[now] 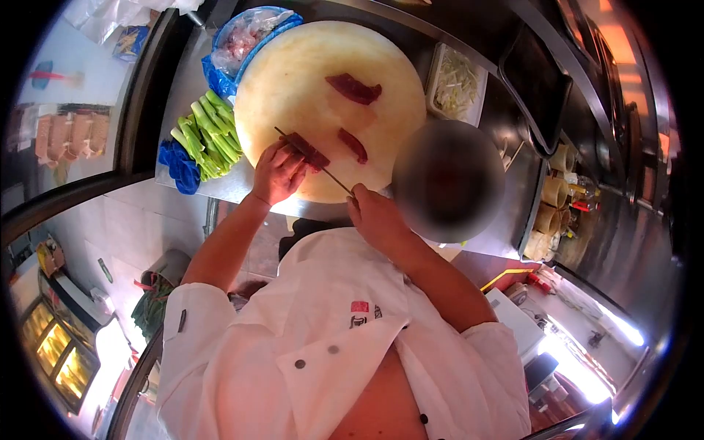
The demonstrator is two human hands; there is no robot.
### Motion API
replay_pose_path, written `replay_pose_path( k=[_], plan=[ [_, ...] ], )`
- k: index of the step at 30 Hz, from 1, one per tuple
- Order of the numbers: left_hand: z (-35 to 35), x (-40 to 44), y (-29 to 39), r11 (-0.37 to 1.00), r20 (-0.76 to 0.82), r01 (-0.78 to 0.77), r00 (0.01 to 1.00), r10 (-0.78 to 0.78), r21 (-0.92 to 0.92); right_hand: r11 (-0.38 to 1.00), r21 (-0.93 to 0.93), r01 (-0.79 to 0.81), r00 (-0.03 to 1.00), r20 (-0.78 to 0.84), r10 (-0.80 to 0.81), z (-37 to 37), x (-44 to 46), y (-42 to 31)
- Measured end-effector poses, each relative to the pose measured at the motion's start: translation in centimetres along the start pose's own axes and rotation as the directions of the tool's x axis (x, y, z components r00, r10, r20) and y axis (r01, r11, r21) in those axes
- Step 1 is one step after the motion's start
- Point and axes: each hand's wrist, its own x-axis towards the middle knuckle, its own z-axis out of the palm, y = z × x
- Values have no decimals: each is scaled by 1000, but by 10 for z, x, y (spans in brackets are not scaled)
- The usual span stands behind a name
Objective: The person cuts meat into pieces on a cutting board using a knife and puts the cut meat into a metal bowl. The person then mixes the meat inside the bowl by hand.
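Observation:
My right hand (378, 220) grips a knife (337, 182), its thin blade lying diagonally across the round cutting board (279, 81). Under the curled fingers of my left hand (277, 174) is a dark red piece of raw meat (308, 151), pressed against the board. The blade runs alongside this piece; whether it has entered the meat I cannot tell. A narrow strip of meat (353, 145) lies a little to the right. Farther up the board rests a larger chunk of meat (355, 89).
Green stalks (209, 132) lie left of the board, with crumpled blue plastic (178, 165) beside them. A blue-rimmed bowl (264, 29) lined with plastic stands at the upper left. On the right are a tray of pale shreds (455, 82) and a blurred dark round area (447, 180).

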Motion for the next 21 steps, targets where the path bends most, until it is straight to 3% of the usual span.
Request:
replay_pose_path(
  k=[12,17,21],
  plan=[
    [-1,4,-2,1000,11,6,1000,-6,-22,1000,-8,11,1000,-11,-11,15,36,-6],
    [-3,5,-3,1000,17,-19,1000,20,-19,993,-6,120,983,-138,-119,40,70,-4],
    [-3,3,1,1000,28,5,1000,-5,11,992,7,130,984,-121,-128,36,66,-5]
  ],
)
